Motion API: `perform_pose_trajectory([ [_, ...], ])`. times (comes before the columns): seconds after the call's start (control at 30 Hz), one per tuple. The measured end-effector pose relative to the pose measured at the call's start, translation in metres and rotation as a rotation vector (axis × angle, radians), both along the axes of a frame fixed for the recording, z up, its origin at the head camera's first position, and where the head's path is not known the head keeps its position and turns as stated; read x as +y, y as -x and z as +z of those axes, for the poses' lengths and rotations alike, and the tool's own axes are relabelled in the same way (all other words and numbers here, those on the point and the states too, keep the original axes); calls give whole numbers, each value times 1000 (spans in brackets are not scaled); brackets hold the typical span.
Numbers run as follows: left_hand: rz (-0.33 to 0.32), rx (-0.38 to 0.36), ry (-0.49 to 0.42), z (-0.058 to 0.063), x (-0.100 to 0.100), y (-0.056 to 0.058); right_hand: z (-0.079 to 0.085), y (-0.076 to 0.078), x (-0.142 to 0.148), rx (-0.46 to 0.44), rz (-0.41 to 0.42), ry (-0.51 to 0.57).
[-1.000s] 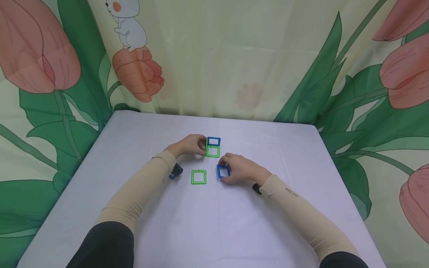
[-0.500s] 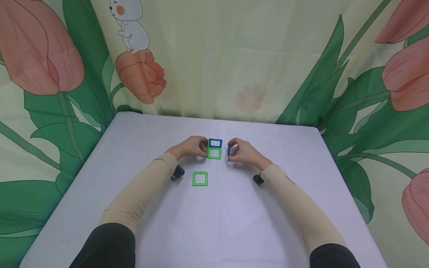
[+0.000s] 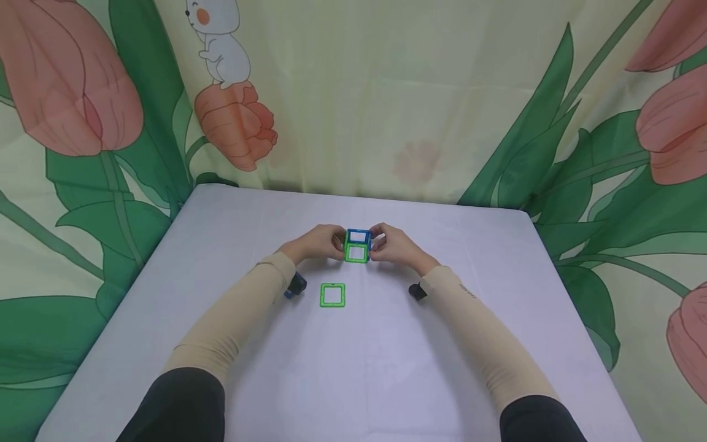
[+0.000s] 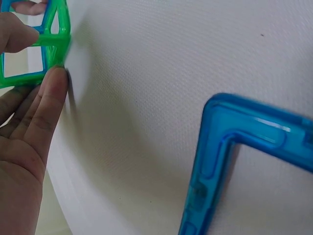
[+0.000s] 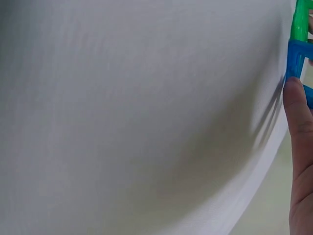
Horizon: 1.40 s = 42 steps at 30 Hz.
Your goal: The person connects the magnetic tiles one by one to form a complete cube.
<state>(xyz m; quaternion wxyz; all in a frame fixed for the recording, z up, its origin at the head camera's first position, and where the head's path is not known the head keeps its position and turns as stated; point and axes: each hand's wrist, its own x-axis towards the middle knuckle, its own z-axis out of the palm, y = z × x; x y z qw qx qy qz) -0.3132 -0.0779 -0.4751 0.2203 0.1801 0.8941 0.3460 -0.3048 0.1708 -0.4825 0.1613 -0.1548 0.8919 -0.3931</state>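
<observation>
Small square magnetic tiles stand joined near the far middle of the table. In the head view a green magnetic tile [image 3: 356, 245] faces me, with a blue magnetic tile [image 3: 359, 231] behind it. My left hand [image 3: 317, 243] pinches the left side of this group, where a green side tile [image 4: 55, 40] shows between thumb and fingers in the left wrist view. On the other side, my right hand [image 3: 399, 248] holds an upright blue tile [image 5: 295, 56] against the group's right edge. Its thumb and most fingertips are partly hidden.
A loose green tile [image 3: 332, 285] lies flat on the white table [image 3: 359, 368], nearer to me. Another blue tile [image 4: 215, 132] lies beneath my left wrist. Behind the table hangs a flower-printed curtain [image 3: 353, 110].
My right hand has carried the blue tile away from me, turned it edge-on, then moved it left against the group. My left hand has stayed on the group's left side.
</observation>
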Motion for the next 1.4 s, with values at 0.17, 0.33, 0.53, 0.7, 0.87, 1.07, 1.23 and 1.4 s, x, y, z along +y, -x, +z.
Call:
perform_pose_trajectory([
  [0.17,2,-5,1,1,0,1,1,-1,-1,-4,7,1],
  [0.33,0,-7,3,1,2,1,1,-1,0,-7,5,0],
  [0.53,-9,-6,0,4,4,1,0,0,1,6,12,-7],
  [0.7,-15,-2,2,7,4,0,0,-1,3,6,18,0],
  [0.87,-19,1,-2,6,4,0,1,-3,3,-1,14,2],
  [1.07,-5,4,-4,2,2,1,1,-5,2,0,26,1],
  [1.23,-8,0,-12,-1,1,2,-1,-6,4,5,26,9],
  [1.4,-3,-2,-10,-3,0,2,-4,-11,5,9,31,31],
])
